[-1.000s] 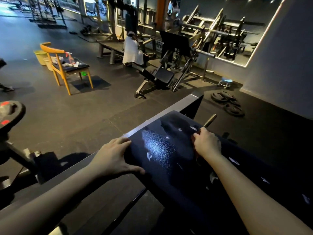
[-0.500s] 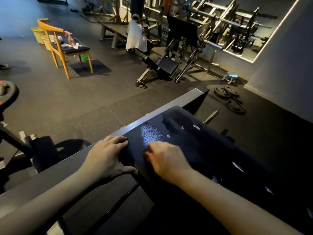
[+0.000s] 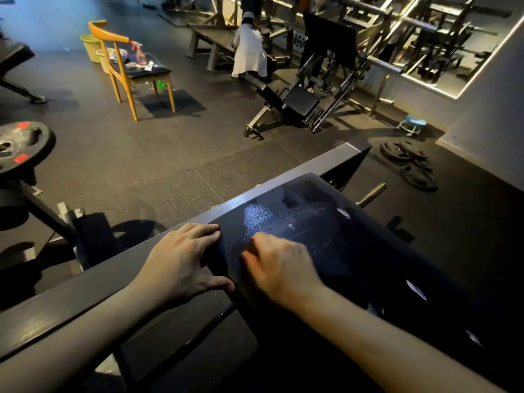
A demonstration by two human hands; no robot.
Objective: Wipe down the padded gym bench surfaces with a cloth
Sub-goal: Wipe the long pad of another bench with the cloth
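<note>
A black padded gym bench cushion with a pebbled vinyl skin (image 3: 368,251) fills the lower right of the view and slopes away towards the dark rubber floor (image 3: 170,154). Faint streaks and a pale glare mark the pad near its far left corner. A flat grey steel beam (image 3: 85,290) runs along the pad's left edge. The left hand (image 3: 181,265) rests palm down on that beam. Its fingers are nearly straight with their tips on the pad's left edge, and its thumb is spread out against the pad's near left corner; it grasps nothing. The right hand (image 3: 278,268) lies knuckles up on the pad just inside the left edge, close beside the left hand. Its fingers are curled under and blurred, so I cannot tell whether they hold a cloth; any cloth is hidden beneath it. A brass-coloured metal peg (image 3: 373,192) sticks out past the pad's far right edge. Well beyond, an orange wooden chair with a dark seat (image 3: 124,69) carries a clear spray bottle with a red trigger (image 3: 139,53), and yellow-green plastic buckets (image 3: 90,46) stand behind it. A white towel (image 3: 249,52) hangs on a black weight machine (image 3: 300,100). Black weight plates (image 3: 408,163) lie on the floor at the right.
</note>
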